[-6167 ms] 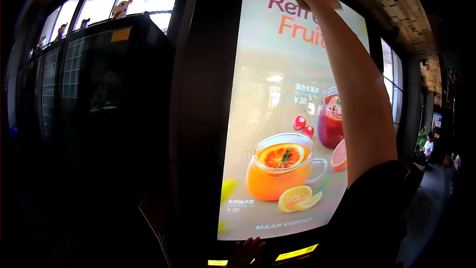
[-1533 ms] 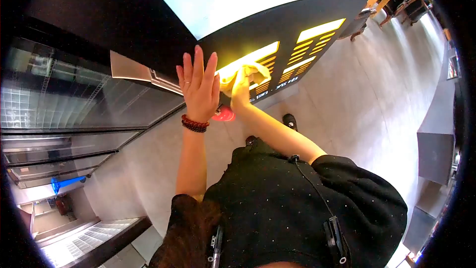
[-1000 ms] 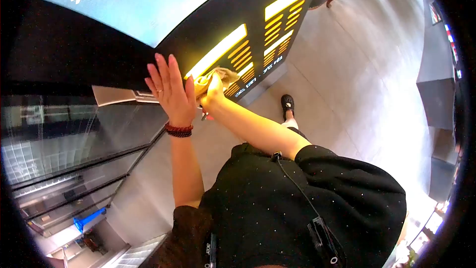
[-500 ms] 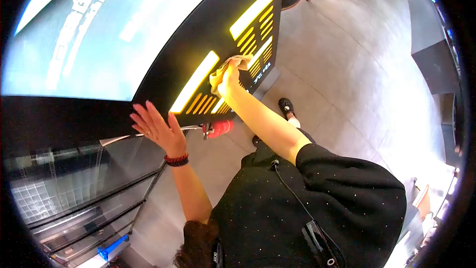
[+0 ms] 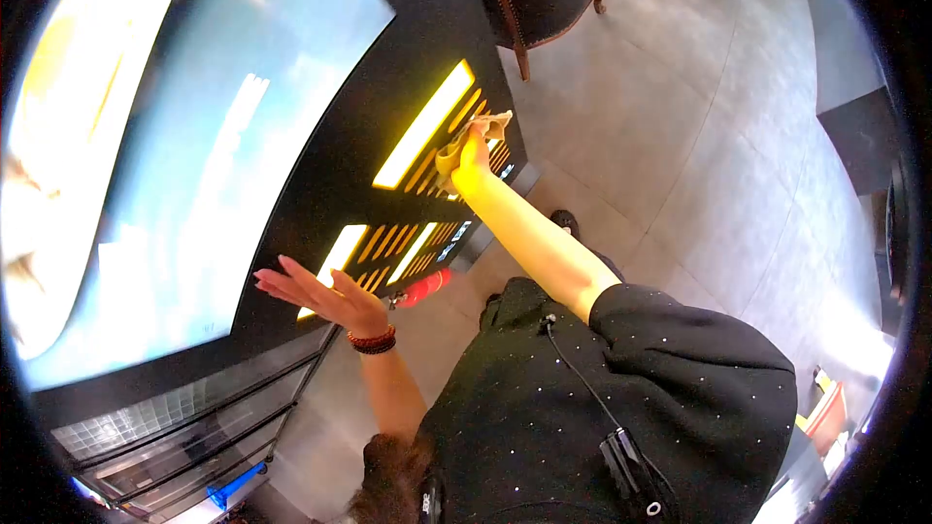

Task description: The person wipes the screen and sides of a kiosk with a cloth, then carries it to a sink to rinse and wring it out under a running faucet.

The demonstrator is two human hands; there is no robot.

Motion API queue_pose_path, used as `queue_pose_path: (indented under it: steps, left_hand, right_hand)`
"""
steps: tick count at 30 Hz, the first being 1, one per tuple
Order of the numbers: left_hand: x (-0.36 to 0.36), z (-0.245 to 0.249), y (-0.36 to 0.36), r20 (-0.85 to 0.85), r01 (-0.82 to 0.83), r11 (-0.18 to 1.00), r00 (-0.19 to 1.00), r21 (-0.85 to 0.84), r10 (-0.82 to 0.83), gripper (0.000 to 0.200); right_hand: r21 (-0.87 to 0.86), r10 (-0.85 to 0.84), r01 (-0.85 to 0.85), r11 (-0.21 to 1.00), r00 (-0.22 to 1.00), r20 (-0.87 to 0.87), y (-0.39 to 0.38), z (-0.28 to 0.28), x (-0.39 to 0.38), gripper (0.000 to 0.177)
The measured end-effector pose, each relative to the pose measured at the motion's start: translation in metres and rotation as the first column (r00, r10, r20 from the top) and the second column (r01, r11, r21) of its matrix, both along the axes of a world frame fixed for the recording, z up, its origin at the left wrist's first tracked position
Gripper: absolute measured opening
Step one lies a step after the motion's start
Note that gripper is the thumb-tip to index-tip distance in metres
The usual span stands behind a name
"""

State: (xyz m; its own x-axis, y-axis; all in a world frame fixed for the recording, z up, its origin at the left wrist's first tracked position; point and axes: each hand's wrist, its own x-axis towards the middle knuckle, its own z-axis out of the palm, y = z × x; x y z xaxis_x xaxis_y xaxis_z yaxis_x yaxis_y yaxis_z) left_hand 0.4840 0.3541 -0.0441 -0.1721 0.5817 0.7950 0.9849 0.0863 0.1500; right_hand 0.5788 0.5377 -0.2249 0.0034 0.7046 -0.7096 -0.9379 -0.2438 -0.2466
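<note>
Right hand [image 5: 471, 159] clenched on yellow cloth [image 5: 478, 129], pressing it flat to the display stand's [image 5: 383, 78] black base, at its right edge beside the upper lit strip [image 5: 424, 123]. Left hand [image 5: 325, 293] open, fingers spread, by the lower strip [image 5: 335, 257]; likely bracing, contact unclear.

steep head view, close over display [image 5: 194, 165]

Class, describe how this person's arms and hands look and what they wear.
Both forearms are bare below the short sleeves of a black top flecked with tiny pale dots. The left hand has a dark red bead bracelet at its wrist; the right hand is ungloved, wrist bare. A thin black cable runs down the chest.
</note>
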Motion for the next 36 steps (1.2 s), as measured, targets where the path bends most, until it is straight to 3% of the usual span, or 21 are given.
queue_pose_path:
  steps: [4,8,11,12,14,15,18,20,24,28,32,33,34,36]
  left_hand:
    - [0.045,-0.005,0.055,-0.016,0.047,0.999,0.999,-0.007,-0.048,0.052]
    - [0.081,0.004,0.09,0.018,0.082,0.995,0.997,-0.063,-0.081,0.051]
    - [0.095,0.008,0.103,0.008,0.098,0.991,0.995,-0.086,-0.097,0.054]
    - [0.098,0.01,0.107,-0.001,0.098,0.99,0.995,-0.102,-0.098,0.056]
    - [0.101,0.014,0.116,-0.02,0.085,0.985,0.996,-0.148,-0.089,0.06]
    - [0.102,0.017,0.12,-0.029,0.098,0.982,0.994,-0.161,-0.104,0.06]
    - [0.103,0.022,0.138,-0.107,0.097,0.983,0.988,-0.157,-0.114,0.061]
    - [0.109,0.028,0.15,-0.092,0.144,0.981,0.983,-0.132,-0.157,0.062]
    - [0.122,0.044,0.172,-0.128,0.252,0.955,0.953,-0.159,-0.273,0.055]
    - [0.13,0.05,0.187,-0.131,0.314,0.941,0.935,-0.128,-0.329,0.054]
    - [0.137,0.046,0.196,-0.178,0.227,0.963,0.951,-0.146,-0.251,0.053]
    - [0.138,0.045,0.197,-0.147,0.219,0.965,0.96,-0.148,-0.24,0.054]
    - [0.14,0.046,0.199,-0.163,0.187,0.971,0.964,-0.15,-0.211,0.056]
    - [0.146,0.043,0.208,-0.159,0.139,0.987,0.976,-0.086,-0.151,0.058]
  right_hand:
    - [0.094,0.071,-0.064,0.993,0.995,-0.067,0.034,0.044,0.059,0.051]
    - [0.078,0.138,-0.141,0.987,0.989,0.042,0.066,0.04,0.084,0.044]
    - [0.242,0.098,-0.219,0.945,0.898,0.429,0.078,0.04,0.091,0.039]
    - [0.328,0.095,-0.294,0.898,0.856,0.508,0.078,0.056,0.101,0.033]
    - [0.378,0.103,-0.389,0.84,0.799,0.592,0.088,0.062,0.103,0.033]
    - [0.351,0.109,-0.467,0.812,0.712,0.694,0.087,0.081,0.109,0.033]
    - [0.628,-0.092,-0.417,0.657,0.783,0.615,0.093,0.118,0.111,0.031]
    - [0.65,0.039,-0.481,0.588,0.82,0.572,0.09,0.175,0.126,0.03]
    - [0.663,-0.005,-0.583,0.469,0.749,0.662,0.087,0.248,0.143,0.026]
    - [0.752,-0.012,-0.517,0.409,0.821,0.571,0.097,0.219,0.126,0.038]
    - [0.766,0.165,-0.535,0.357,0.843,0.511,0.105,0.178,0.133,0.037]
    - [0.8,0.254,-0.489,0.348,0.87,0.422,0.107,0.172,0.135,0.042]
    - [0.742,0.22,-0.579,0.338,0.815,0.535,0.113,0.155,0.137,0.048]
    - [0.676,0.391,-0.662,0.324,0.745,0.541,0.123,0.129,0.143,0.048]
